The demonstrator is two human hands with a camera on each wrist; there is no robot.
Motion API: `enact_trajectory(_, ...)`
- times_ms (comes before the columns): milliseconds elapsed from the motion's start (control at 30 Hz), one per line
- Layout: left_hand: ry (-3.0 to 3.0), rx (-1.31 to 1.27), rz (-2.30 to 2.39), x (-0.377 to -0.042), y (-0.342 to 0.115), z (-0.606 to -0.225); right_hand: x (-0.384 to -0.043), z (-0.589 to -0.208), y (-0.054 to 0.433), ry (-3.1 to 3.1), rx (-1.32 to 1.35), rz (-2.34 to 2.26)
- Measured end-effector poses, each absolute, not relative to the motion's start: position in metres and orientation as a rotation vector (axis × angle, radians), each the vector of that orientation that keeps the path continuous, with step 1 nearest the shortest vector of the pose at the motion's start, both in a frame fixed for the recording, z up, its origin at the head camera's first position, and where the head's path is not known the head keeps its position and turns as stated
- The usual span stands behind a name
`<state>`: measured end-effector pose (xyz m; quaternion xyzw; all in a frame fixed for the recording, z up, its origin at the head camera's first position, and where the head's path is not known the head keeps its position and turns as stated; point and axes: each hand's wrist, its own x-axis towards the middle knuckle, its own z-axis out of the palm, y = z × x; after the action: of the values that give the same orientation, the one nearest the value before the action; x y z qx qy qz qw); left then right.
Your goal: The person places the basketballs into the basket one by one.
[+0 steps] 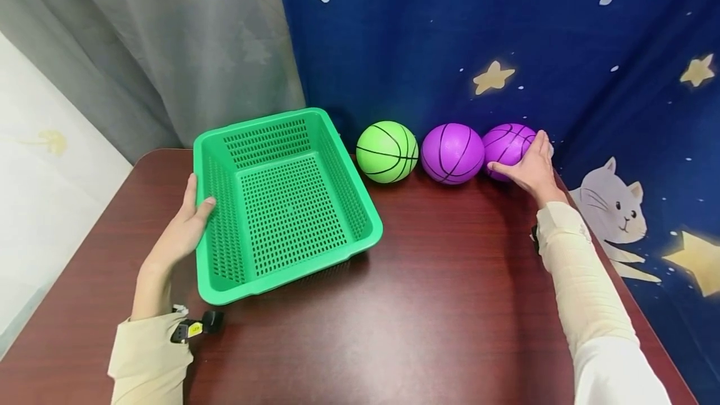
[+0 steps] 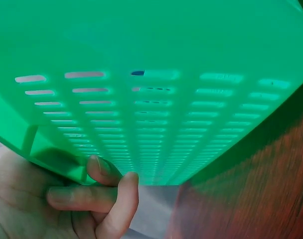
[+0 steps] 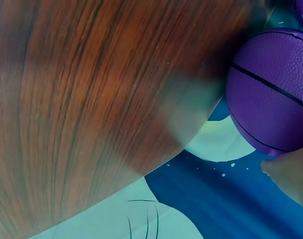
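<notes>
A green plastic basket (image 1: 289,205) with slotted walls sits on the left half of the table, and a shadow shows under its near right corner. My left hand (image 1: 182,227) grips its left rim, thumb over the edge; the left wrist view shows the fingers (image 2: 116,199) bent beside the slotted wall (image 2: 156,99). At the table's far right corner, my right hand (image 1: 534,170) holds the rightmost purple ball (image 1: 506,142), thumb at its near side and fingers along its right. In the right wrist view that purple ball (image 3: 273,94) appears beside part of the hand (image 3: 293,174).
A light green ball (image 1: 387,152) and another purple ball (image 1: 452,154) stand in a row between the basket and the held ball. Behind the brown table (image 1: 439,280) hang a grey curtain (image 1: 225,36) and a blue starry curtain (image 1: 422,30).
</notes>
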<state>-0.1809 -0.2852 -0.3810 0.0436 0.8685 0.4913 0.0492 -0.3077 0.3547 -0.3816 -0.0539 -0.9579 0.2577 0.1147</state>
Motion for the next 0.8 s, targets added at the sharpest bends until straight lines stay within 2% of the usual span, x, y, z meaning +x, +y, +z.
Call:
enact_trajectory(400, 2.636, 0.153, 1.562, -0.1778, -0.2817, -0.3804, -0.3132, -0.3864, 0.352, -2.709, -0.258, 0.884)
enact_trajectory(800, 2.662, 0.132, 1.573, -0.181, -0.2785, -0.383, -0.3171, -0.3862, 0.3578, -2.645, -0.253, 0.767)
